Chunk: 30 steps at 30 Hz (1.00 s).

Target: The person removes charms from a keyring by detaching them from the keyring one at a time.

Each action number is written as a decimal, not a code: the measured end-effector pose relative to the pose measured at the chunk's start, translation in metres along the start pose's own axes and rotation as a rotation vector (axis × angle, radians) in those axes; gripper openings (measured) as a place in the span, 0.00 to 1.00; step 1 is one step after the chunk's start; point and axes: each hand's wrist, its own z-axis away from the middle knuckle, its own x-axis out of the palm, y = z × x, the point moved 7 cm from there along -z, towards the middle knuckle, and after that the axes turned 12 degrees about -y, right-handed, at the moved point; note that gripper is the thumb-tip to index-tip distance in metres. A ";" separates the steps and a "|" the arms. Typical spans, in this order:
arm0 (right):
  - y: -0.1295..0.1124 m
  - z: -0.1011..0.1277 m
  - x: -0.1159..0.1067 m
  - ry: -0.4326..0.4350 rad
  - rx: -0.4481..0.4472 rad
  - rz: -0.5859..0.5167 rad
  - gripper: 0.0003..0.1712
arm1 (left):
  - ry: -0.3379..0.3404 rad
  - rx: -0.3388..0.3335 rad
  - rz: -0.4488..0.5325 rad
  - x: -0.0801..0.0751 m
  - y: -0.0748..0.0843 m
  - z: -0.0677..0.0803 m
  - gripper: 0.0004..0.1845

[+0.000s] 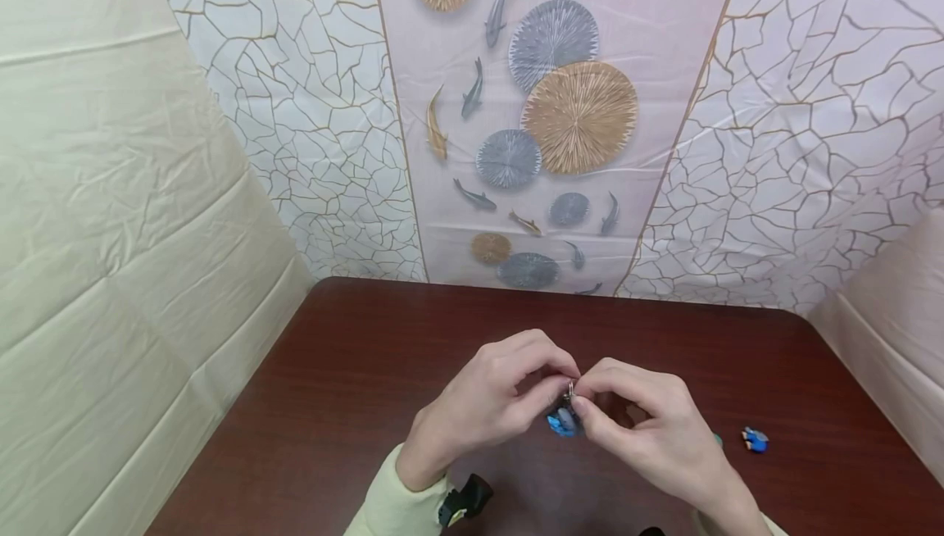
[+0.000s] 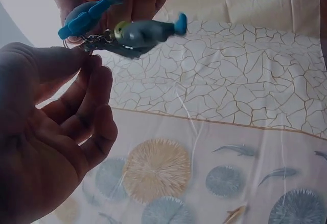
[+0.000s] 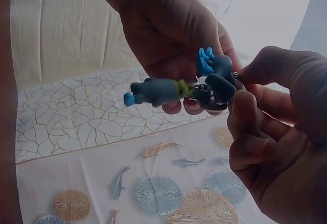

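Above the near edge of a dark wooden table (image 1: 354, 356), the left hand (image 1: 490, 401) and right hand (image 1: 649, 429) both pinch a metal key ring (image 1: 569, 391) with blue-grey whale charms (image 1: 563, 421) dangling below; a slipping fingertip could probably drop them.

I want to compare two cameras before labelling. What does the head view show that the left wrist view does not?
Only the head view shows the dark wooden table and a small blue figure lying apart to the right. Only the left wrist view shows the grey whale charm, a blue-tailed charm and the short metal chain. Both show the left hand and right hand pinching the keychain together before the fish-patterned cloth.
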 end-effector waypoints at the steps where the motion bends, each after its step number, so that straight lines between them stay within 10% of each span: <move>1: 0.000 0.000 0.000 0.003 0.006 0.007 0.19 | 0.004 -0.003 0.001 0.000 0.000 0.000 0.05; 13: 0.002 0.002 0.001 0.015 0.027 0.037 0.18 | 0.005 -0.217 0.315 0.006 -0.016 0.003 0.06; 22: -0.001 0.001 -0.003 0.034 0.020 0.029 0.17 | -0.008 -0.075 0.048 0.001 0.002 0.000 0.07; 30: -0.002 0.000 -0.004 0.035 0.016 0.021 0.16 | 0.048 -0.089 -0.092 -0.002 0.004 0.002 0.05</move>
